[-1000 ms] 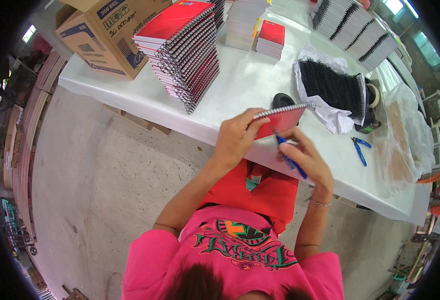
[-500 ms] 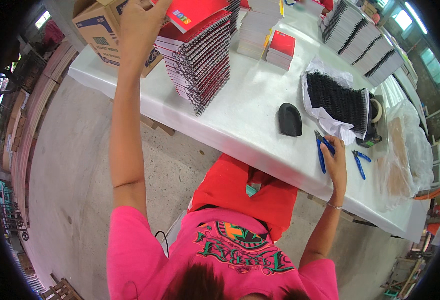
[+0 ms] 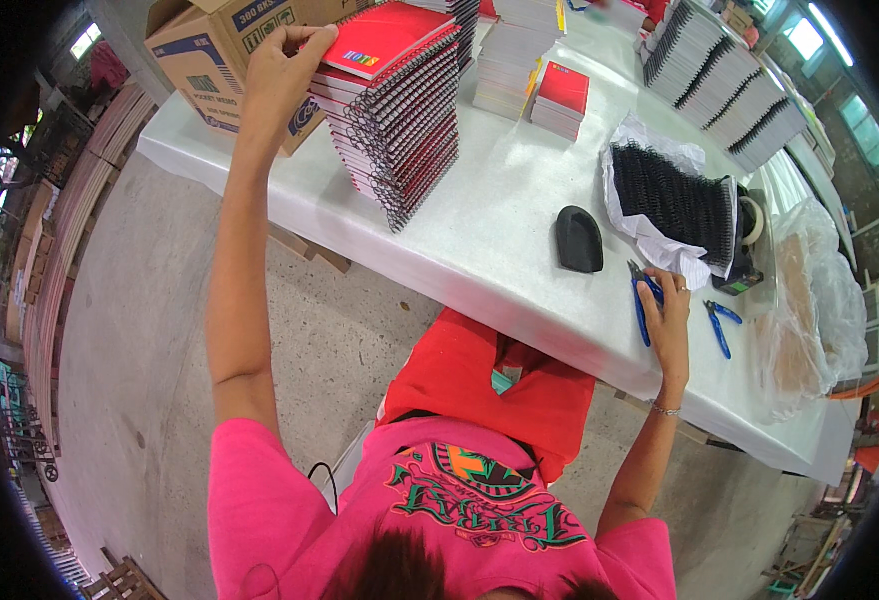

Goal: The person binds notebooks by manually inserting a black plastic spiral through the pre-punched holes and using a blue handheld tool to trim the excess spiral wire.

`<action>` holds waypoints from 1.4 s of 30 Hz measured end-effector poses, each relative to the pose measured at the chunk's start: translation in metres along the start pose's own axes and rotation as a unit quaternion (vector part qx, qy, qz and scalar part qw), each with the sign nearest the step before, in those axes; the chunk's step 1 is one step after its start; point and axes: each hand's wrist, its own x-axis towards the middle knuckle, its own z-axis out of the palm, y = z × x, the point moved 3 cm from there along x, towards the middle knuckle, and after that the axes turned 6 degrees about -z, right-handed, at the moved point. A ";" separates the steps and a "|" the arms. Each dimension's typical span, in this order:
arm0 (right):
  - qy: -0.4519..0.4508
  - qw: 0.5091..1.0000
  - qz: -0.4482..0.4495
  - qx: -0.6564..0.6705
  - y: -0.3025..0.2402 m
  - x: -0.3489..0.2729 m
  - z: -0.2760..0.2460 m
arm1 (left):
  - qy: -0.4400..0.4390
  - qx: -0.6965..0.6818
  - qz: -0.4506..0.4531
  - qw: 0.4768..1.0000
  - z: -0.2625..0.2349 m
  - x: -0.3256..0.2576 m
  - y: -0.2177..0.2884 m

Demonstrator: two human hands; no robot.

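**Two hands apart: right on pliers, left on notebook stack**

Two bare hands work well apart over a long white plastic-covered table. Nearest the body, the right hand lies flat at the table's near edge, wrist w/ a thin bracelet, forearm rising from the lower right. Its fingers rest over the blue-handled pliers, which lie on the tabletop w/ handles toward the person & dark nose pointing away. Grip looks loose, fingers only lightly curled on the handles; can't tell if it's truly closed round them. A 2nd pair of blue-handled pliers lies just beside, to the right, untouched. Just left of the hand sits a black wedge-shaped block. Beyond it, a bundle of black spiral binding coils lies on crumpled white paper.

Farther out, left arm is stretched nearly straight, up & away from the shoulder. The left hand sits at the top of the tall leaning stack of red-covered spiral-bound notebooks, at the table's far left. Fingers & thumb pinch the left edge of the topmost red notebook, cover up, wire spine toward the right. Stack fans to the right, black wire spines showing. Behind the hand stands a brown cardboard box, touching the stack's left side.
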 end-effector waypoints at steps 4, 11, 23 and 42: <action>0.008 0.999 -0.022 -0.026 0.006 -0.001 0.002 | -0.025 -0.021 -0.014 0.999 -0.002 0.000 -0.002; 0.012 0.999 -0.022 -0.023 0.002 0.000 0.001 | -0.074 0.042 -0.012 0.996 -0.006 0.001 -0.002; 0.108 0.980 -0.120 0.116 -0.056 0.090 -0.016 | -0.206 0.429 0.114 0.872 0.058 0.030 0.050; 0.092 0.956 -0.257 -0.108 -0.050 0.244 0.106 | -0.121 0.187 0.339 0.914 0.060 -0.074 0.114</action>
